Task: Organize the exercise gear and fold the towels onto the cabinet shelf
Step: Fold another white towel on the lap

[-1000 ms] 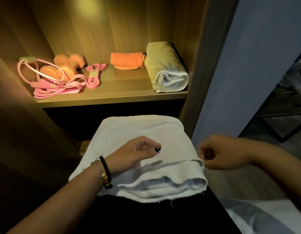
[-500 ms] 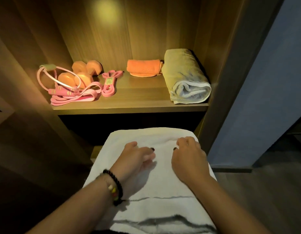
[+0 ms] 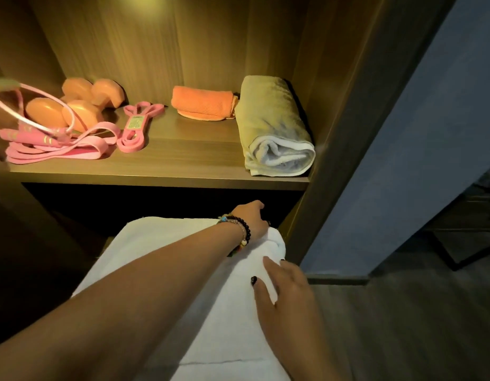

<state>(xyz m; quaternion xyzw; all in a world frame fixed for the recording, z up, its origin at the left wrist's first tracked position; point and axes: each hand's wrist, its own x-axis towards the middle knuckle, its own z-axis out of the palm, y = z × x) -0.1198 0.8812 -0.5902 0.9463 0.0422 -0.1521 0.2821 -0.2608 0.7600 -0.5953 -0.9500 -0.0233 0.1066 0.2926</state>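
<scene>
A white towel (image 3: 161, 259) lies spread in front of me below the wooden cabinet shelf (image 3: 166, 171). My left hand (image 3: 252, 221) reaches across to the towel's far right corner and grips the bunched edge there. My right hand (image 3: 282, 287) rests on the towel's right side with its fingers straight. On the shelf lie a rolled pale towel (image 3: 274, 127) at the right, a folded orange towel (image 3: 202, 104) behind it, orange dumbbells (image 3: 81, 101), pink resistance bands (image 3: 73, 147) and a pink skipping rope (image 3: 26, 127).
The cabinet's right side panel (image 3: 345, 133) stands close beside the towel, with a blue wall (image 3: 430, 160) past it. A dark opening gapes under the shelf. A black metal frame (image 3: 463, 243) stands on the floor at the far right.
My left hand has moved from the towel's middle across to its far right corner and taken hold of it. My right hand has slid back and to the right.
</scene>
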